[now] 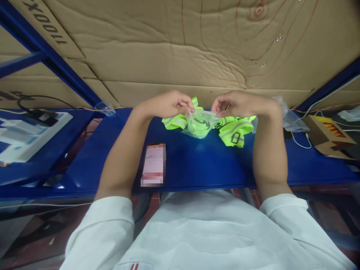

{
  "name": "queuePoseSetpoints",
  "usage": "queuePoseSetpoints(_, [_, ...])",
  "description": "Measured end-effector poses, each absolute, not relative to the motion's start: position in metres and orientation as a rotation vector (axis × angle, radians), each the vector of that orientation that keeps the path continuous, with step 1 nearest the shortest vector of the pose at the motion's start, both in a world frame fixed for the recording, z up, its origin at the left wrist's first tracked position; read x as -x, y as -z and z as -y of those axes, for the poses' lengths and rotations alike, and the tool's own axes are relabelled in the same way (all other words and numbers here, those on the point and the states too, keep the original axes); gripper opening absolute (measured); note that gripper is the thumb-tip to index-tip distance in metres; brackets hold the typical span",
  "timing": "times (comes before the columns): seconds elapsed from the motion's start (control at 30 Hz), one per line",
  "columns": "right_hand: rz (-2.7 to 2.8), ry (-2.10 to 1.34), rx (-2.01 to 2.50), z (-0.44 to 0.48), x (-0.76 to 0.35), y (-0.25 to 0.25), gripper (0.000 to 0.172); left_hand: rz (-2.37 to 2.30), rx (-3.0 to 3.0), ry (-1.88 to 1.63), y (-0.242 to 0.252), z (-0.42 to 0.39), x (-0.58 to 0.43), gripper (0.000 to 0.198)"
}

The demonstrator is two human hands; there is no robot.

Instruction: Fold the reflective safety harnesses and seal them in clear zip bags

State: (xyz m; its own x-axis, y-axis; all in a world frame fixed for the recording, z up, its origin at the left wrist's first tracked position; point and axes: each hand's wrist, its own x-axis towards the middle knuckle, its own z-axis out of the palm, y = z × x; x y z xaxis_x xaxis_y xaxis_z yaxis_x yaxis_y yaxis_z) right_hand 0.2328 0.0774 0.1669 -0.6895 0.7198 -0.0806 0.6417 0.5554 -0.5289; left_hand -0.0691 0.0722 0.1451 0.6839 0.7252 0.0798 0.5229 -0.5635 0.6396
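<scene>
A clear zip bag (pixel 206 119) with neon-yellow reflective strap and a dark piece inside hangs between my two hands over the blue table (pixel 194 161). My left hand (pixel 174 104) pinches the bag's top left corner. At the top right corner, the fingers of my right hand (pixel 232 104) are closed on the same edge. Behind and beside the bag lie more neon-yellow reflective straps (pixel 236 129), one with a dark buckle, some of them partly hidden by the bag and my hands.
A phone (pixel 153 165) with a lit screen lies near the table's front edge. A clear plastic cup (pixel 105 108) stands at the back left. On the right are crumpled clear plastic (pixel 291 116), a white cable and an open cardboard box (pixel 329 137). Cardboard (pixel 168 56) walls the back.
</scene>
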Motion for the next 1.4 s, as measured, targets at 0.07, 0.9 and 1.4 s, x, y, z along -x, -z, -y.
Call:
queuePoseSetpoints(0.07, [2.675,-0.749,1.19,-0.079,-0.232,-0.166,0.007,-0.983,-2.32,-0.469,-0.146,-0.071,0.071,0.036])
queuePoseSetpoints(0.9, [2.653,-0.622,1.055,-0.075,-0.195,-0.158,0.003,-1.025,-2.711,-0.506,-0.145,-0.067,0.057,0.034])
queuePoseSetpoints(1.4, [2.539,-0.774,1.088,-0.08,-0.213,-0.162,0.014,-1.141,-2.515,-0.413,-0.152,-0.07,0.081,0.038])
